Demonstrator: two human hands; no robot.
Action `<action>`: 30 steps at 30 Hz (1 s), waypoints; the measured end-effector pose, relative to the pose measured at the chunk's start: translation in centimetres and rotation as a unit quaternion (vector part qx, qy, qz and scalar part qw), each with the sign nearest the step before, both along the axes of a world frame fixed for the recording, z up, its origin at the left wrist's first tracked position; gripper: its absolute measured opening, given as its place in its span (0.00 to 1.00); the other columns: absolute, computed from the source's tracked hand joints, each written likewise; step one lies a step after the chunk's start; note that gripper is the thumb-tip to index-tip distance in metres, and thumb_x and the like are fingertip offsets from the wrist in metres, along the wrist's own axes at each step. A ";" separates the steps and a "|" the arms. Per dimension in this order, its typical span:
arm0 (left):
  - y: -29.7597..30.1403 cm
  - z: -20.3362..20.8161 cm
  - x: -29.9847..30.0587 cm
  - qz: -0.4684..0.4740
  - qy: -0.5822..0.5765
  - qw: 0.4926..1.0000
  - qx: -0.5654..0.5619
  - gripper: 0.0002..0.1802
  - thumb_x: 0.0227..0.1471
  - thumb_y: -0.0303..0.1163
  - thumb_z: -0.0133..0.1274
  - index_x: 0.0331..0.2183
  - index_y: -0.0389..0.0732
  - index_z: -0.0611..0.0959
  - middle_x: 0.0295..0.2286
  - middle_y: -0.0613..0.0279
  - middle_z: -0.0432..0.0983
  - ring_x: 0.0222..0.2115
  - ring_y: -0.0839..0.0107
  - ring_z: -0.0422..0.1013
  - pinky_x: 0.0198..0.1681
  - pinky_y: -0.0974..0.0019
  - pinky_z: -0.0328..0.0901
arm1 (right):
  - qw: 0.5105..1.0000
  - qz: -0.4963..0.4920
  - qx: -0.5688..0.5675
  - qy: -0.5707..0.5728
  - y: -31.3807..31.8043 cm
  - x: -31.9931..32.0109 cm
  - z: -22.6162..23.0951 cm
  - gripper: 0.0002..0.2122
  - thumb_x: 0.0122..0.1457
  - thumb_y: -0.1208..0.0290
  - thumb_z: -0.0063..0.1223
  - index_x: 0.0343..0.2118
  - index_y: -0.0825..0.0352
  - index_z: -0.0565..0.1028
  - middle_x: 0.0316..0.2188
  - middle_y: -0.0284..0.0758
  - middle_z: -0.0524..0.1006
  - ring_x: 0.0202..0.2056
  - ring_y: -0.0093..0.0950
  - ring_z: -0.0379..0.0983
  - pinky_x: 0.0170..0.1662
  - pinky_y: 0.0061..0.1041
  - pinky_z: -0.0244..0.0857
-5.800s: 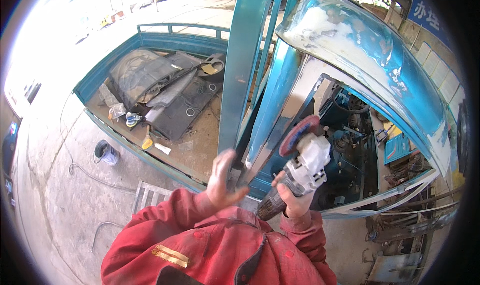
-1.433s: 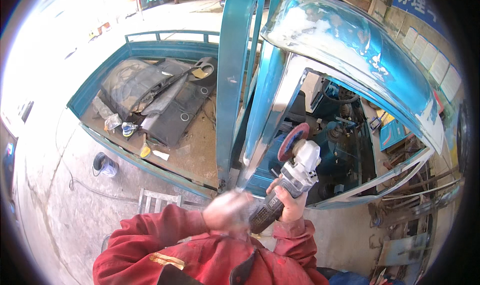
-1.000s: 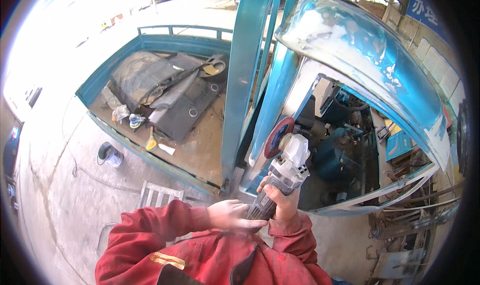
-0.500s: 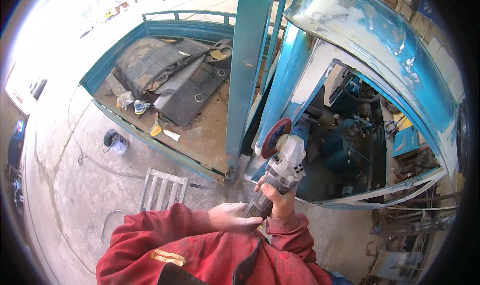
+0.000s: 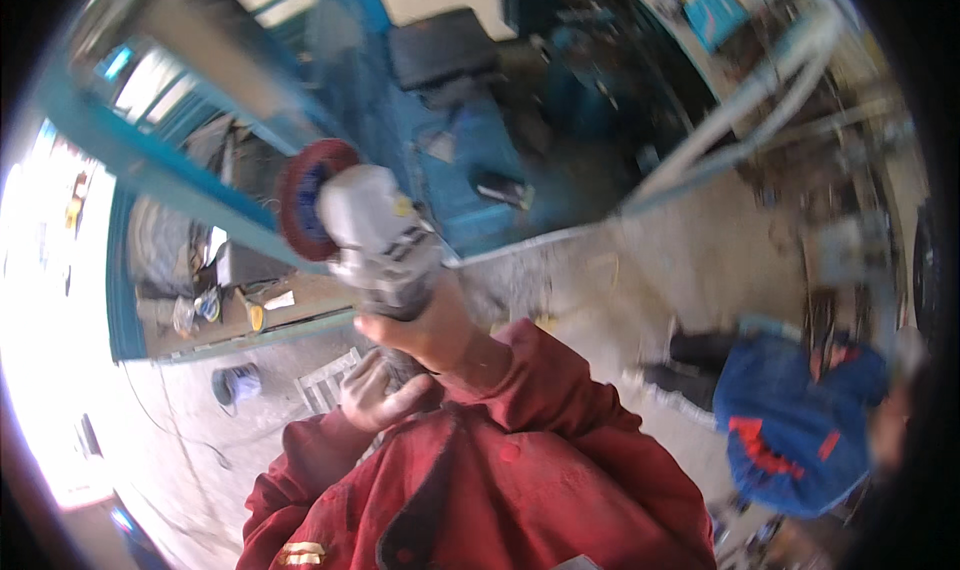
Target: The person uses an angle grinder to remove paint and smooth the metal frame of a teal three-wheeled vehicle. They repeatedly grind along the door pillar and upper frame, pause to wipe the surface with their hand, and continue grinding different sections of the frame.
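Observation:
An angle grinder (image 5: 375, 232) with a white-grey head and a round red-brown abrasive disc (image 5: 312, 198) is held in front of my chest. My right hand (image 5: 432, 332) wraps around its body just behind the head. Lower down, my left hand (image 5: 378, 395) grips the dark rear end of the handle. The disc points up and left, toward the blue vehicle's frame and doorway; motion blur hides whether it touches anything. Behind the grinder lies the blue cab floor (image 5: 475, 155), with a dark cylindrical object (image 5: 502, 189) on it.
At the right, a co-worker in blue clothing with red patches (image 5: 790, 425) bends low. Left are the blue cargo bed (image 5: 300, 315) holding loose parts, a bucket (image 5: 237, 383) and a slatted metal stool (image 5: 328, 378). A black box-like piece (image 5: 442, 48) sits in the cab.
My view has turned right and closer to the cab opening, bringing the co-worker into sight. The grinder appears farther left and higher, still in both hands.

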State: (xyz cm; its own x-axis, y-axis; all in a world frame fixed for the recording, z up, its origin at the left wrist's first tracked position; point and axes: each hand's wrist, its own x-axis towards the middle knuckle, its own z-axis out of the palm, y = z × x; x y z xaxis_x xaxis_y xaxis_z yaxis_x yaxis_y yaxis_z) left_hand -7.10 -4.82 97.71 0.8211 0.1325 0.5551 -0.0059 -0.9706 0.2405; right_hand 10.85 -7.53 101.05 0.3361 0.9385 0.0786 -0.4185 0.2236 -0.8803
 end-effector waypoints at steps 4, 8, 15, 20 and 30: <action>0.0 0.4 1.2 -0.083 0.074 0.994 0.000 0.34 0.41 0.27 0.62 0.54 0.51 0.76 0.27 0.53 0.77 0.26 0.52 0.76 0.27 0.55 0.73 | 0.993 -0.059 -0.033 0.096 -2.2 1.5 -1.3 0.22 0.42 0.68 0.67 0.41 0.71 0.76 0.37 0.39 0.80 0.39 0.28 0.78 0.44 0.29 0.70; 0.5 -0.1 3.1 -0.145 0.123 0.982 -0.008 0.37 0.43 0.34 0.65 0.57 0.51 0.72 0.27 0.53 0.77 0.26 0.52 0.77 0.28 0.57 0.73 | 0.984 -0.095 -0.032 0.148 -3.6 3.0 -3.4 0.21 0.41 0.68 0.67 0.40 0.71 0.76 0.35 0.40 0.80 0.37 0.31 0.79 0.42 0.30 0.70; 1.3 -1.4 4.1 -0.195 0.147 0.969 -0.023 0.50 0.35 0.37 0.70 0.61 0.55 0.67 0.30 0.51 0.78 0.27 0.52 0.78 0.29 0.58 0.72 | 0.976 -0.165 -0.022 0.140 -5.3 3.2 -4.2 0.21 0.43 0.70 0.66 0.41 0.71 0.76 0.34 0.39 0.80 0.35 0.29 0.77 0.42 0.29 0.70; 2.1 -2.1 4.9 -0.213 0.219 0.952 -0.028 0.55 0.31 0.37 0.72 0.62 0.57 0.64 0.37 0.50 0.78 0.34 0.49 0.77 0.36 0.54 0.71 | 0.967 -0.229 -0.031 0.104 -6.3 4.2 -4.6 0.21 0.42 0.69 0.65 0.41 0.71 0.76 0.33 0.41 0.80 0.36 0.33 0.78 0.42 0.30 0.70; 3.2 -2.9 4.8 -0.220 0.272 0.936 -0.036 0.54 0.27 0.40 0.73 0.59 0.57 0.68 0.49 0.47 0.72 0.48 0.44 0.71 0.49 0.44 0.64 | 0.963 -0.255 -0.036 0.083 -7.0 4.1 -4.6 0.25 0.40 0.67 0.65 0.44 0.70 0.73 0.35 0.45 0.80 0.39 0.43 0.79 0.44 0.32 0.71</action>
State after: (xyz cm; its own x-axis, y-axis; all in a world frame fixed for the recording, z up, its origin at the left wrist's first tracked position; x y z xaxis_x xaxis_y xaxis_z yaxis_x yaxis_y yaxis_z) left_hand -2.29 -1.59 94.85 0.9637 -0.2638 0.0412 -0.2587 -0.8843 0.3887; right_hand 14.99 -14.53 96.40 0.7573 0.6487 -0.0756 -0.4073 0.3785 -0.8312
